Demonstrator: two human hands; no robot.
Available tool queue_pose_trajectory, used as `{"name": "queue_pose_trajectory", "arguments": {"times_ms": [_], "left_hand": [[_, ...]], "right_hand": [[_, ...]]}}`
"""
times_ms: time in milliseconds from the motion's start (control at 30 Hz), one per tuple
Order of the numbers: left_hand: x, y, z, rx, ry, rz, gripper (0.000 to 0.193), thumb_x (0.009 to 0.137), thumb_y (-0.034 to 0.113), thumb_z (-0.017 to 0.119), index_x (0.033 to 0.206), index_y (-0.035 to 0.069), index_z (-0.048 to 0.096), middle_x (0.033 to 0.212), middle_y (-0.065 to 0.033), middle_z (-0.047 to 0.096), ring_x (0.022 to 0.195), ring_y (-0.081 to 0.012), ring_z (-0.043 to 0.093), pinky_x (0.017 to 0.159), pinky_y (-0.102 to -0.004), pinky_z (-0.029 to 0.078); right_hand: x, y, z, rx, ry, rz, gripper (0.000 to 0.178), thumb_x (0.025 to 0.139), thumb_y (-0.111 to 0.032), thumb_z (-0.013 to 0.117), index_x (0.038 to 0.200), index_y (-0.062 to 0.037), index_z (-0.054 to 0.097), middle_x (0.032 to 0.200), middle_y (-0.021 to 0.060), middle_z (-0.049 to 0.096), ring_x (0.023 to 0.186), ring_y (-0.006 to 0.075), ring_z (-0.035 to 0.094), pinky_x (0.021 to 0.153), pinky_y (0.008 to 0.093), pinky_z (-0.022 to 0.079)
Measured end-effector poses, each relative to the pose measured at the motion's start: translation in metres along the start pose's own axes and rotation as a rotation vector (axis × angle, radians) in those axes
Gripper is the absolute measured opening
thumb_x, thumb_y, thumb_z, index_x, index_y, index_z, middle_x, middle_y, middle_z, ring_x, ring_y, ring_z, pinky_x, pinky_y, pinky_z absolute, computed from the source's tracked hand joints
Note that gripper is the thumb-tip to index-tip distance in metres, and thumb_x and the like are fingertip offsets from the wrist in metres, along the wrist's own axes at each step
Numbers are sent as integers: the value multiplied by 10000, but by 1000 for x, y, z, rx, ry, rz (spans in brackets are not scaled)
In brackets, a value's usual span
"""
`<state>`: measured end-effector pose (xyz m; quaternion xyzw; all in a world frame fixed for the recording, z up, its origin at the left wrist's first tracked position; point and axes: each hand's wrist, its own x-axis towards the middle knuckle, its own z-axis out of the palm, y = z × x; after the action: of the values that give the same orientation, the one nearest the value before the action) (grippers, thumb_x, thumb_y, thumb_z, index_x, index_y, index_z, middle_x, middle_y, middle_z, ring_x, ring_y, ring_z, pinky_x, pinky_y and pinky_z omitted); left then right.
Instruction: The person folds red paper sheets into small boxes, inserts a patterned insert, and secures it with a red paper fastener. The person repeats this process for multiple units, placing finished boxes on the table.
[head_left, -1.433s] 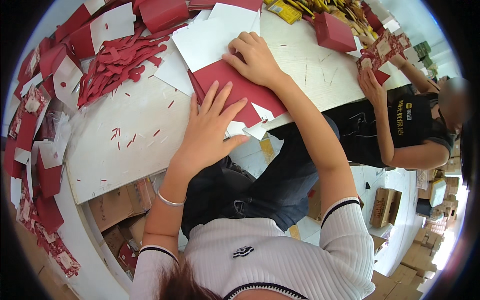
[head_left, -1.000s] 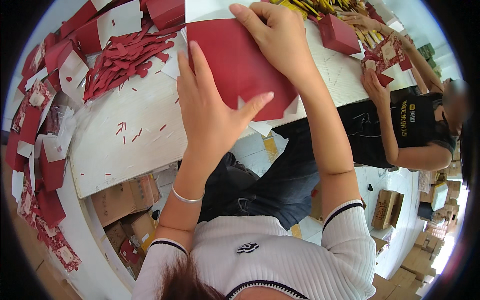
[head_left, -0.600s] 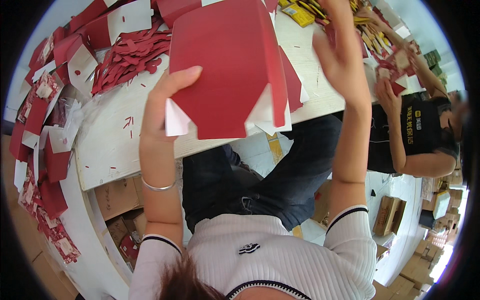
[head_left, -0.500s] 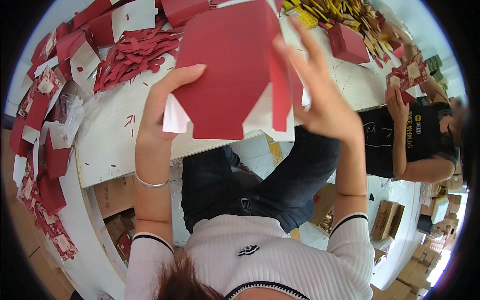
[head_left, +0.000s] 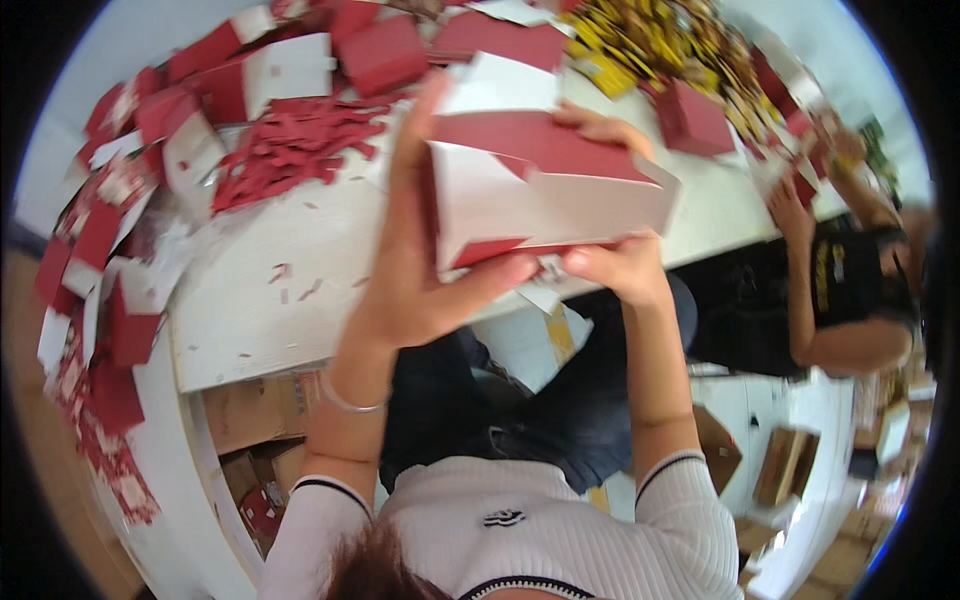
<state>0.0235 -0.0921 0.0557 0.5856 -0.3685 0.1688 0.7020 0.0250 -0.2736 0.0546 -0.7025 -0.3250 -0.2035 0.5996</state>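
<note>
Between my two hands, above the table's near edge, is a red cardboard box (head_left: 590, 205) with a white inside. It is folded into shape, with one end facing me open and white flaps sticking out at the top. My left hand (head_left: 410, 290) grips its left side, the thumb along the lower edge. On the right, my right hand (head_left: 632, 268) clasps it with the thumb underneath and fingers over the top. Motion blurs both hands slightly.
A heap of red cardboard cut-outs (head_left: 295, 150) lies on the white table (head_left: 260, 340), with small red scraps nearby. Red boxes (head_left: 380, 55) line the far and left sides. Yellow packets (head_left: 650, 40) are piled far right, beside a red box (head_left: 692, 118). A co-worker (head_left: 850, 280) handles a box at right.
The flat-sided red carton has been turned and tipped so its white open end faces me. My right hand has come in and taken hold; my left hand has shifted right with it.
</note>
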Motion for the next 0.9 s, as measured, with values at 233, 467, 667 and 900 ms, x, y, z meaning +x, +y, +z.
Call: {"name": "queue_pose_trajectory", "arguments": {"times_ms": [233,467,667,900], "left_hand": [[-10,-15,-5,118,50,25,579,716,104,574,1239,19,340,1269,-116,345,1250,-304,243,1040,-385,160],[-5,-3,-25,-223,-152,-113,549,800,171,511,1290,12,321,1338,-132,314,1316,-270,141,1060,-379,96],[-10,1,-14,-57,-80,-35,447,777,71,504,1207,-9,415,1260,-120,399,1231,-283,286,1037,-373,178],[-8,-15,-13,-54,-13,45,437,783,47,486,1208,-18,413,1218,-153,449,1182,-267,375,1007,-362,258]], "right_hand": [[2,-15,40,72,374,131,613,640,-105,599,1206,-4,385,1249,178,412,1221,285,331,1036,396,206],[4,-18,47,316,483,147,554,636,-60,580,1166,-43,421,1259,179,403,1182,268,362,1015,378,251],[-1,-2,35,440,353,100,762,648,-293,657,1281,-41,314,1300,192,355,1207,277,334,1018,390,249],[-4,-6,37,469,350,223,595,658,74,531,1219,-65,388,1278,89,372,1152,182,370,956,297,306]]}}
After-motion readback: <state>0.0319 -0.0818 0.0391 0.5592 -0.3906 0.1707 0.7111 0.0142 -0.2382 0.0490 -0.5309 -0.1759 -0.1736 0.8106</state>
